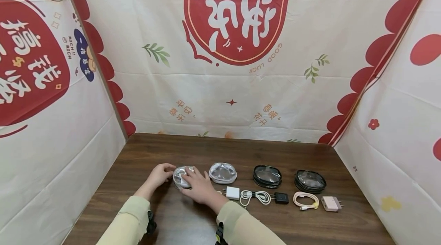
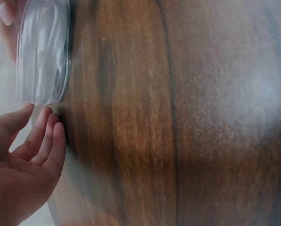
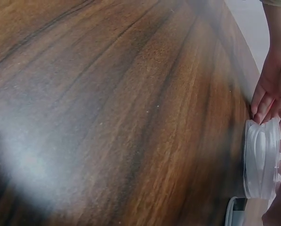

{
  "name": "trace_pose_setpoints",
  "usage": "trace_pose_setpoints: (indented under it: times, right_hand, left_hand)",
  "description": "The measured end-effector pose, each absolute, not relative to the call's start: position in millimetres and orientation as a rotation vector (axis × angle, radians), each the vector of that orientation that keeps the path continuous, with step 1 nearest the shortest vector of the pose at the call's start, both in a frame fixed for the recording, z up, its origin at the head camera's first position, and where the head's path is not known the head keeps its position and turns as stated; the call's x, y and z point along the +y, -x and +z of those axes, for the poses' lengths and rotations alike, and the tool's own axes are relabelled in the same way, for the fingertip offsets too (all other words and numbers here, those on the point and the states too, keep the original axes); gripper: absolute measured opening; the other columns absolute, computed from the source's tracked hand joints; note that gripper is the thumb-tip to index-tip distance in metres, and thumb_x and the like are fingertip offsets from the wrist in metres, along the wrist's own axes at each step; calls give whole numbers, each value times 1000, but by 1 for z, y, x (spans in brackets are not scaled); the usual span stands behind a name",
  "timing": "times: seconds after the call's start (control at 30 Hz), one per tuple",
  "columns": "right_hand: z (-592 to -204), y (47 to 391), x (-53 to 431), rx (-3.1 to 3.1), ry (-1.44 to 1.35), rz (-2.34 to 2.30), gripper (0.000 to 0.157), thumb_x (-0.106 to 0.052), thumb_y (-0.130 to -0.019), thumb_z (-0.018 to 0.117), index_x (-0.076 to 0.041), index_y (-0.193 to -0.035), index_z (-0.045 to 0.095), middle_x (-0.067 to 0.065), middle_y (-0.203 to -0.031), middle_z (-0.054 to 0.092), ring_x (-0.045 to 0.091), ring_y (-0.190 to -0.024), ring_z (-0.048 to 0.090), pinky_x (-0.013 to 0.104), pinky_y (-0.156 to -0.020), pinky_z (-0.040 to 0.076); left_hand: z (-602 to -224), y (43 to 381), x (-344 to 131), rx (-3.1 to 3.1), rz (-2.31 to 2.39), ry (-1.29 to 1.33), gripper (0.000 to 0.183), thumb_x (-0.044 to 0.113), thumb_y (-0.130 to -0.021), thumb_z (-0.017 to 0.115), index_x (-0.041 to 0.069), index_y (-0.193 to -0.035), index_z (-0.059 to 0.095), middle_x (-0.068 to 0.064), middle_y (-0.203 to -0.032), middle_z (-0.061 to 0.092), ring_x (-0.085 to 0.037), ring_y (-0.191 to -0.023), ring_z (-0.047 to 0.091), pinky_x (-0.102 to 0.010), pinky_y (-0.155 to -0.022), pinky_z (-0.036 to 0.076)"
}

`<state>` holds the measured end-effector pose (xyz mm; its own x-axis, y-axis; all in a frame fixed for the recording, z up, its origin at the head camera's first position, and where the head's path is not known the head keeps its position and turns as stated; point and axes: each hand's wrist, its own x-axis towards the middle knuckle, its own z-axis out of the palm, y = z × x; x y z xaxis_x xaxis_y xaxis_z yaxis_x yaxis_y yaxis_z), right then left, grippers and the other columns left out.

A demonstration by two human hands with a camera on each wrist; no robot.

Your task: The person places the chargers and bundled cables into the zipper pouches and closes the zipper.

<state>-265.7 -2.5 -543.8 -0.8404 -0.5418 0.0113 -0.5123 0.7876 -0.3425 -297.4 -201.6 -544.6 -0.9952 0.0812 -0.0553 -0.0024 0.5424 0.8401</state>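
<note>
A clear oval zip pouch with whitish trim (image 1: 178, 180) lies on the left part of the table, white contents showing through it. My left hand (image 1: 160, 174) is at the pouch's left end. In the left wrist view its thumb tip meets the end of the pouch (image 2: 44, 56), and the loosely bent fingers sit just beside it with a gap to the thumb. From the other side my right hand (image 1: 200, 187) rests over the top of the pouch, fingers spread and fairly straight, covering its right part. The right wrist view shows the pouch (image 3: 262, 157) from its side.
Rightward stand another white-trimmed pouch (image 1: 222, 173) and two black-trimmed pouches (image 1: 267, 176). Before them lie a white charger (image 1: 232, 193), a coiled white cable (image 1: 255, 197), a black charger (image 1: 281, 198), a cream coiled cable (image 1: 306, 201) and a pinkish charger (image 1: 332, 203). Fabric walls enclose the wooden table (image 1: 172, 218).
</note>
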Motion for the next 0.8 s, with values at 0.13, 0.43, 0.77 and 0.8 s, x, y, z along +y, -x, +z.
trace_pose_setpoints:
  times: [0.13, 0.43, 0.77, 0.8]
  right_hand:
    - [-548, 265, -1, 2870, 847, -505, 59, -51, -93, 54, -23, -145, 48, -2, -158, 28, 27, -145, 19, 64, -108, 20]
    - [-544, 260, 3, 2808, 859, -517, 60, -49, -95, 53, -23, -148, 44, -2, -159, 25, 27, -146, 15, 66, -108, 18]
    - [-552, 259, 6, 2841, 897, -511, 61, -51, -93, 55, -24, -147, 45, -5, -158, 26, 26, -146, 17, 65, -108, 21]
    - [-552, 259, 7, 2841, 901, -512, 61, -51, -93, 55, -24, -147, 45, -5, -158, 26, 25, -146, 16, 65, -108, 20]
  left_hand:
    - [-545, 301, -202, 2664, 1406, -129, 20, -7, -91, 57, -6, -109, 67, -16, -98, 67, -19, -72, 61, -34, -61, 55]
    - [-542, 310, -201, 2647, 1239, -215, 23, -5, -94, 53, -1, -110, 70, -7, -89, 65, -17, -69, 57, -32, -58, 51]
    - [-542, 312, -201, 2690, 1103, -431, 16, -9, -86, 60, -1, -94, 72, -3, -78, 65, -14, -61, 53, -28, -56, 46]
    - [-542, 312, -200, 2702, 1090, -430, 16, -9, -85, 61, 1, -91, 71, -2, -76, 63, -14, -61, 52, -28, -56, 46]
